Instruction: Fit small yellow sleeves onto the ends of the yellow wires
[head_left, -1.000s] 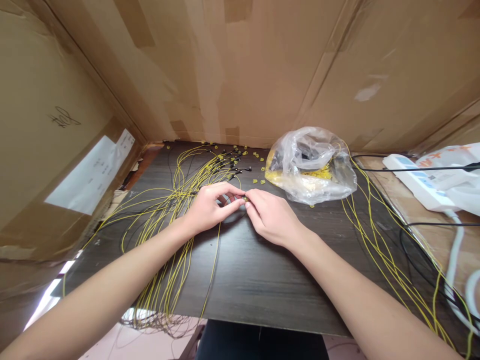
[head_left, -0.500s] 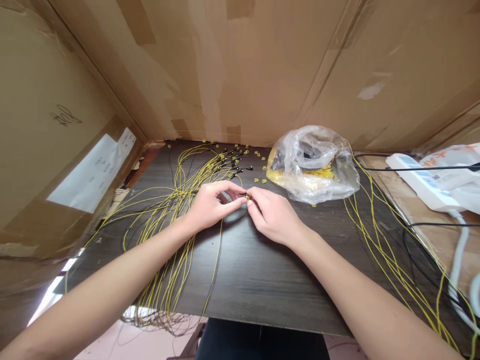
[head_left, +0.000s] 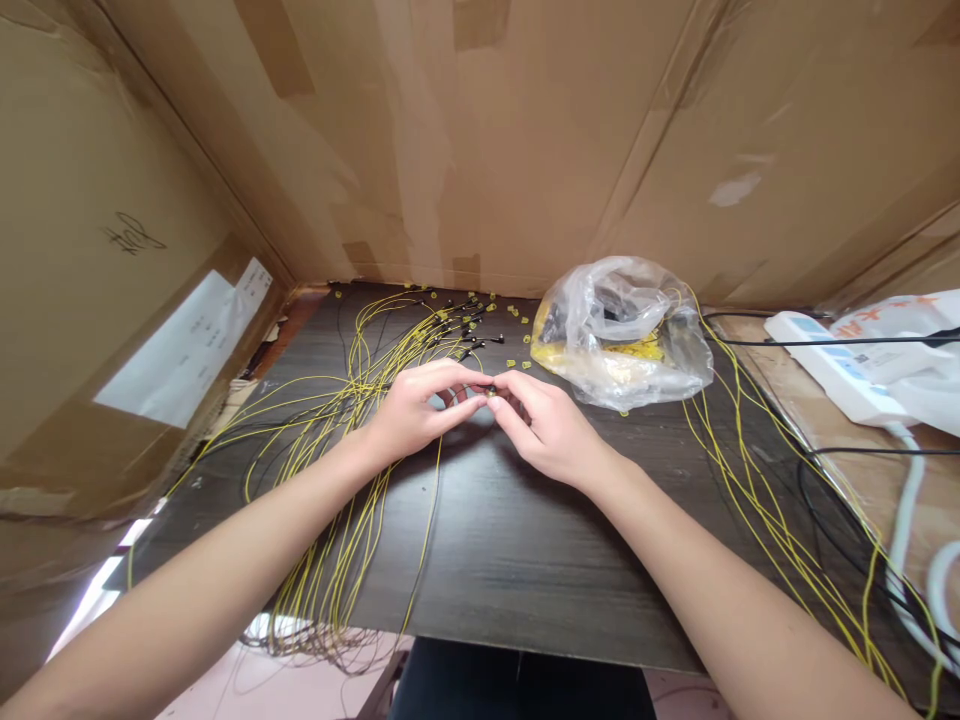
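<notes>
Over the middle of the table, my left hand [head_left: 424, 405] pinches the black connector [head_left: 490, 388] of a thin yellow cable [head_left: 429, 530], which hangs down from under this hand. My right hand [head_left: 547, 425] meets it fingertip to fingertip, its thumb and index finger closed at the connector's tip. A small yellowish piece shows between the fingertips, mostly hidden by them. Behind my hands lie several black cable connectors [head_left: 472, 348] on yellow cables [head_left: 352, 420]. Small yellow translucent caps [head_left: 511, 363] are scattered around them.
A clear plastic bag [head_left: 637, 385] with yellow pieces inside stands at the back right. More yellow cables [head_left: 739, 470] run down the table's right side. A white power strip [head_left: 832, 370] lies beyond. Cardboard walls [head_left: 480, 150] enclose the dark tabletop [head_left: 525, 560].
My fingertips have shifted slightly on the connector, and my right thumb and index finger are a little more spread. The view has moved a little. The cables, caps and bag lie as before.
</notes>
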